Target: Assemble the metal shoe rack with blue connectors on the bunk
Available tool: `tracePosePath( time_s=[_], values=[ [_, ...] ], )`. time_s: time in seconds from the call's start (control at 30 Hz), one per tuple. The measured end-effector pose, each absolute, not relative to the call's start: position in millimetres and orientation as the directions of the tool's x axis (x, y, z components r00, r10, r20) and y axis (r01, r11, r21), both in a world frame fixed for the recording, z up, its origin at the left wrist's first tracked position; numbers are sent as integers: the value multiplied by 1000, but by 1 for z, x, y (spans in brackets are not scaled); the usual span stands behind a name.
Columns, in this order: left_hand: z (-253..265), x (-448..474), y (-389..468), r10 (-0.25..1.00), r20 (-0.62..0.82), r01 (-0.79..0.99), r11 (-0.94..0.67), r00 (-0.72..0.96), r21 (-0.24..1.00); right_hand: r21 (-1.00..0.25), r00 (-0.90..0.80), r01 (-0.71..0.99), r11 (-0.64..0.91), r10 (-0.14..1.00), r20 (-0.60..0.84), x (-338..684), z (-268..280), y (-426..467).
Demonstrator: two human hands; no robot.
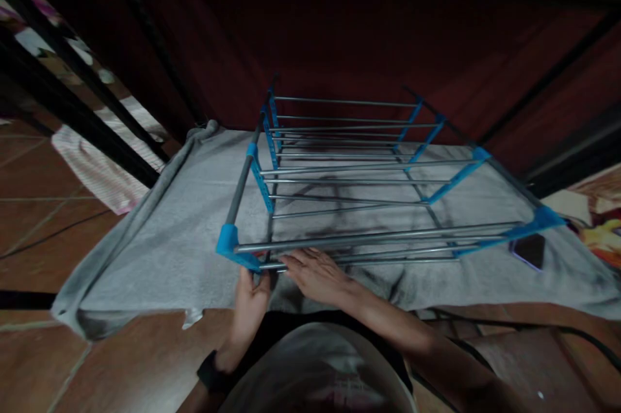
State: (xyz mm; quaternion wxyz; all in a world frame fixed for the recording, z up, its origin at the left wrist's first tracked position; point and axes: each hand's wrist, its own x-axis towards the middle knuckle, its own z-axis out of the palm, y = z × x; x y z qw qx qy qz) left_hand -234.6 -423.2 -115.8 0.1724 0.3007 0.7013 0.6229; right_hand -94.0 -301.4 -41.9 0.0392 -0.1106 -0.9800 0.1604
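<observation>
A rack (pixel 349 167) of grey metal tubes and blue plastic brackets lies on a grey cloth in front of me. At its near left corner, my left hand (pixel 251 300) grips the lower end of a blue bracket (pixel 242 256), its fingers partly hidden beneath. My right hand (pixel 317 276) is just to the right, palm down. Its fingers close over a low metal tube (pixel 388 261) near where that tube meets the bracket. A longer tube (pixel 378 237) runs across above both hands to the blue bracket (pixel 528 228) at the right.
The grey cloth (pixel 160 238) covers the surface under the rack. A phone (pixel 528 251) lies by the rack's right corner. Behind stands a dark red panel (pixel 339 24). Black bars (pixel 87 102) cross the left side, with a striped cloth (pixel 104 167) on the tiled floor (pixel 39 225).
</observation>
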Motion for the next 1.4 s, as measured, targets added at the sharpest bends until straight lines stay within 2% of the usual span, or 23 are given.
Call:
tracePosePath(
  time_s=[0.13,0.27,0.33,0.53,0.73,0.9,1.03,1.23,1.4],
  values=[
    [-107,-245,-426,631,58,111,46,-774,993,-297,-961,146,943,207,185,-83,-40,-297],
    [-93,-249,-427,613,-68,1,112,-787,994,-274,-916,209,939,286,281,-77,-38,-292],
    [-86,-250,-425,637,-76,7,127,-767,992,-250,-905,239,938,308,293,-77,-37,-292],
    [-77,-246,-420,624,-26,44,96,-781,994,-171,-894,348,922,381,235,-81,-36,-299],
    [-72,-240,-420,629,29,78,50,-777,996,-181,-905,404,896,421,66,-92,-30,-301],
    [-71,-239,-419,604,127,206,64,-787,977,-164,-922,381,910,388,7,-94,-19,-300],
    [-71,-238,-421,586,146,259,113,-797,959,-158,-936,348,924,351,-13,-91,-14,-301],
    [-65,-234,-419,532,190,308,142,-826,941,-128,-934,355,926,357,-11,-91,-7,-299],
    [-62,-233,-415,519,229,352,149,-823,924,-180,-945,326,928,321,-55,-100,7,-302]
  ],
)
